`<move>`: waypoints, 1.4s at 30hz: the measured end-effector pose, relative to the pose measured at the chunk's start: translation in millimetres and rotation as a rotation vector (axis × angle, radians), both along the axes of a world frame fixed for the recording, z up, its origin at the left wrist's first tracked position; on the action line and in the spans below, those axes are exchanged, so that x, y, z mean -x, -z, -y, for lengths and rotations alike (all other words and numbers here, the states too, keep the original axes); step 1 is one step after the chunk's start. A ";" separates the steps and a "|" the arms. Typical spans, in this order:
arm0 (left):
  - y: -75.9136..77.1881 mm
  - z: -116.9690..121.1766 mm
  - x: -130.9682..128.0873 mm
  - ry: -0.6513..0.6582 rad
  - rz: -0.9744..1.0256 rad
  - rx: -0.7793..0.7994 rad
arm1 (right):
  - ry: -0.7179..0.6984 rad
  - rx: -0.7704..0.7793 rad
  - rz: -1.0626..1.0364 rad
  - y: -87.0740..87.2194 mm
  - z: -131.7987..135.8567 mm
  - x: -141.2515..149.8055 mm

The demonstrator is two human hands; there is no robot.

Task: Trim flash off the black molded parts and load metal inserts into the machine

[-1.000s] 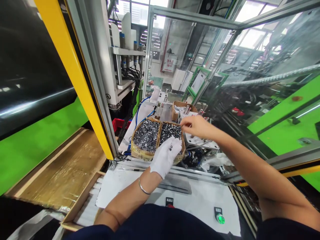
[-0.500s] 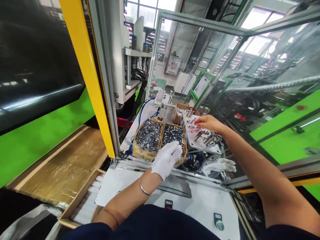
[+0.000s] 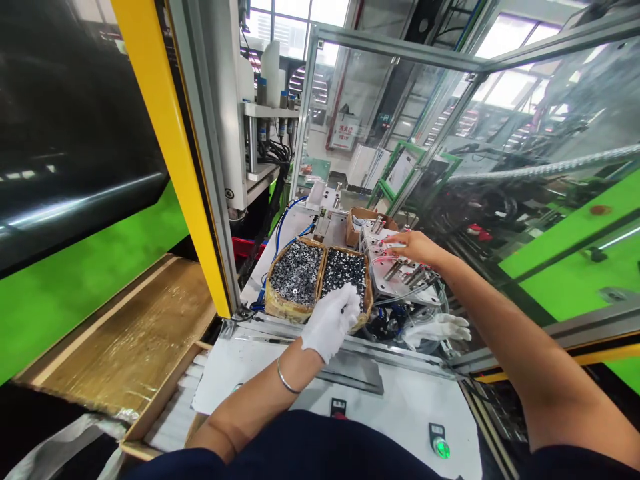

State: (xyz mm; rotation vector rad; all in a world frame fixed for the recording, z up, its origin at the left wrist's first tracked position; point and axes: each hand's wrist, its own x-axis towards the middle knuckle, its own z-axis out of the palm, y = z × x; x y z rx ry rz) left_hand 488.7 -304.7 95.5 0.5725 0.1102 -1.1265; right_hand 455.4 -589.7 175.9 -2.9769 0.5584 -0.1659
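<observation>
My left hand (image 3: 331, 321), in a white glove, is held over the near edge of the right-hand box (image 3: 369, 293) of small dark metal parts (image 3: 345, 268). Its fingers are curled in; what they hold, if anything, is too small to name. Beside it is a second box (image 3: 283, 308) full of small grey metal rings (image 3: 296, 270). My bare right hand (image 3: 416, 247) reaches to a white fixture (image 3: 383, 273) with metal cylinders and red spots. Its fingertips are drawn together at the fixture's top, and I cannot make out anything between them.
An empty white glove (image 3: 437, 329) lies by dark tubing right of the boxes. Behind stands a small cardboard box (image 3: 354, 230). Clear panels in a metal frame (image 3: 400, 48) enclose the bench, with a yellow post (image 3: 167, 147) at left. A green-lit button (image 3: 441, 447) sits front right.
The button at the front right now glows green. My right hand has shifted slightly left over the fixture, and the fingers of my left hand are curled further in.
</observation>
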 end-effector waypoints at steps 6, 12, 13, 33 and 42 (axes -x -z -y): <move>-0.7 6.9 -0.2 0.056 0.078 0.032 | -0.567 -0.067 0.117 -10.4 -99.7 11.2; 6.0 12.3 3.0 0.022 0.140 0.079 | -0.663 0.030 0.028 -0.8 -139.5 16.5; 6.6 12.3 3.0 0.013 0.130 0.085 | -0.622 0.031 0.029 -3.6 -128.3 14.5; 5.0 1.9 0.1 -0.054 0.080 0.071 | 0.037 0.320 -0.257 3.7 14.3 3.3; 2.2 3.9 -3.6 0.048 0.102 0.001 | -0.067 0.236 0.011 -20.5 -36.1 9.0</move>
